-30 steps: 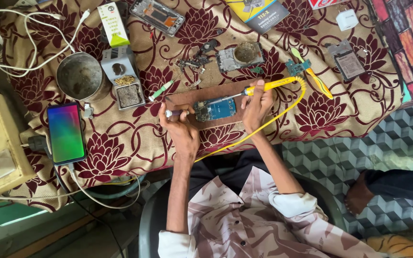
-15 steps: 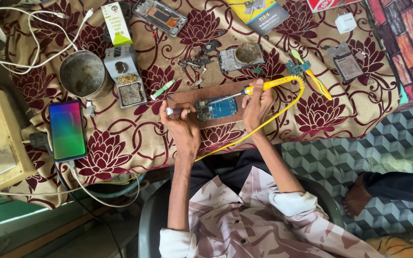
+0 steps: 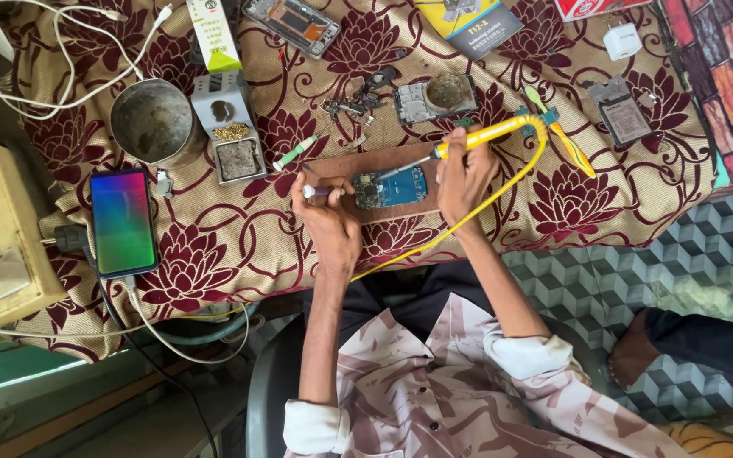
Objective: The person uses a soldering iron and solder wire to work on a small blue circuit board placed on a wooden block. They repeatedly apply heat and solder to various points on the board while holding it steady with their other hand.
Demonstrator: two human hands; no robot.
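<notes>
Almost nothing moves since a moment ago: both hands stay in the same spots over the small blue circuit board (image 3: pixel 394 187), so the careful work on it goes on. That board lies on a brown wooden block (image 3: pixel 358 165) in the middle of the flowery cloth (image 3: pixel 231 246). The right hand (image 3: pixel 465 174) is closed around the yellow soldering iron (image 3: pixel 489 136), and its thin metal tip points down at the board. The left hand (image 3: pixel 326 222) pinches a small thin tool (image 3: pixel 316 192) with a white end, right at the board's left edge. A yellow cord (image 3: pixel 502 191) loops from the iron past the right wrist, so it could tug on the hand. A green and white pen-like tool (image 3: pixel 295 153) lies just beside the block. Further left sit a metal cup (image 3: pixel 153 123), a grey stand (image 3: pixel 229 127) with brass wool, and a glowing phone (image 3: pixel 123 222) on a cable. Small phone parts (image 3: pixel 358 100) lie scattered above the block, close to the work.
</notes>
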